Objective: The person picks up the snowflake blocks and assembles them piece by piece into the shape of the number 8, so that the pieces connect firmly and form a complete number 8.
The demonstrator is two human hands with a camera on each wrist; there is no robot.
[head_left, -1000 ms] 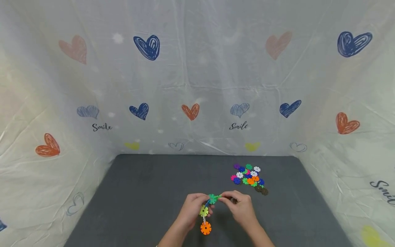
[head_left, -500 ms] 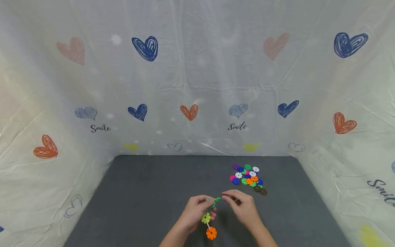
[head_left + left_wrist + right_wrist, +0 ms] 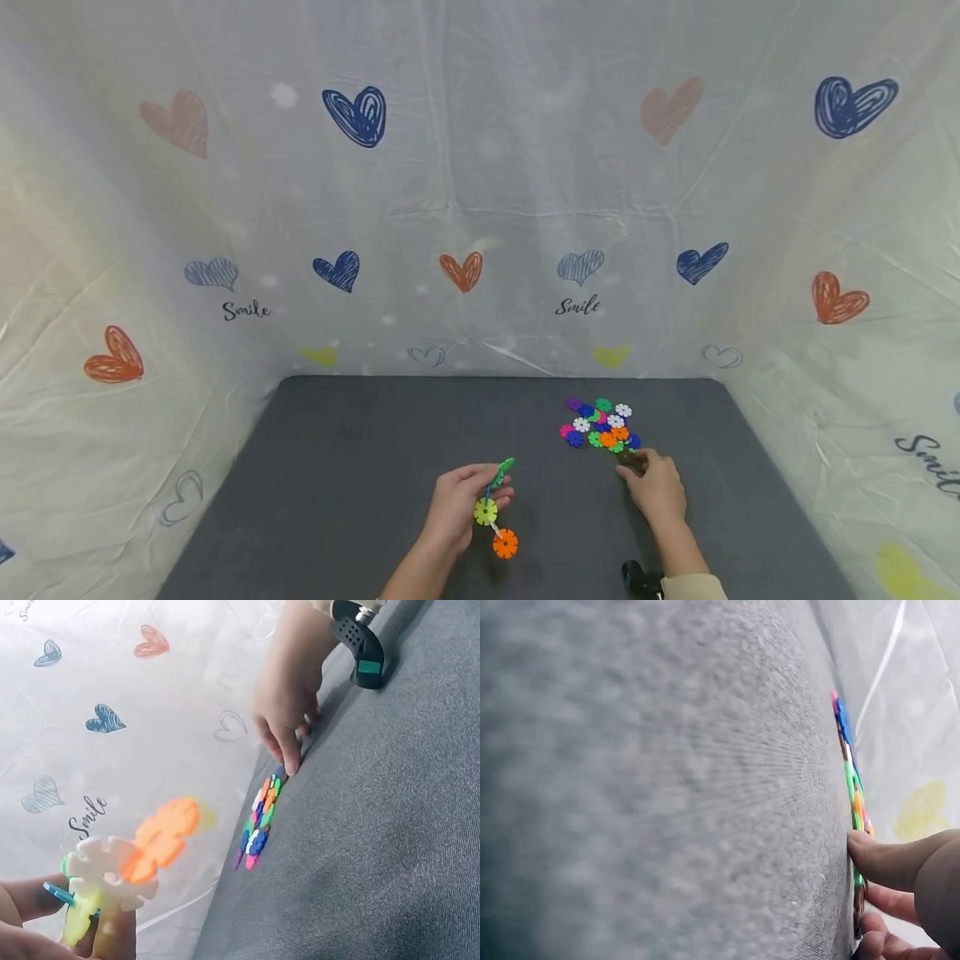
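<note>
My left hand (image 3: 452, 507) pinches the upper end of a short chain of notched plastic snowflake discs. Green discs (image 3: 506, 467) rise above the fingertips; a yellow-green disc (image 3: 485, 512) and an orange disc (image 3: 506, 544) hang below. The left wrist view shows a white disc (image 3: 97, 862) and a blue disc (image 3: 58, 892) in the chain. My right hand (image 3: 660, 492) is down at the near edge of a loose disc pile, around a brown disc (image 3: 626, 457). Its thumb (image 3: 877, 859) and other fingers stand apart there, fingertips low at the table.
The pile of several flat discs, among them an orange disc (image 3: 608, 439) and a purple disc (image 3: 574, 404), lies on the dark grey table (image 3: 360, 467). A pale curtain (image 3: 510, 167) with hearts closes off the back and sides. A black wrist device (image 3: 640, 579) sits by the right sleeve.
My right hand has let go of the chain's green end and moved right and away to the pile's brown discs. The left hand has kept the chain, moving slightly left and turning it.
</note>
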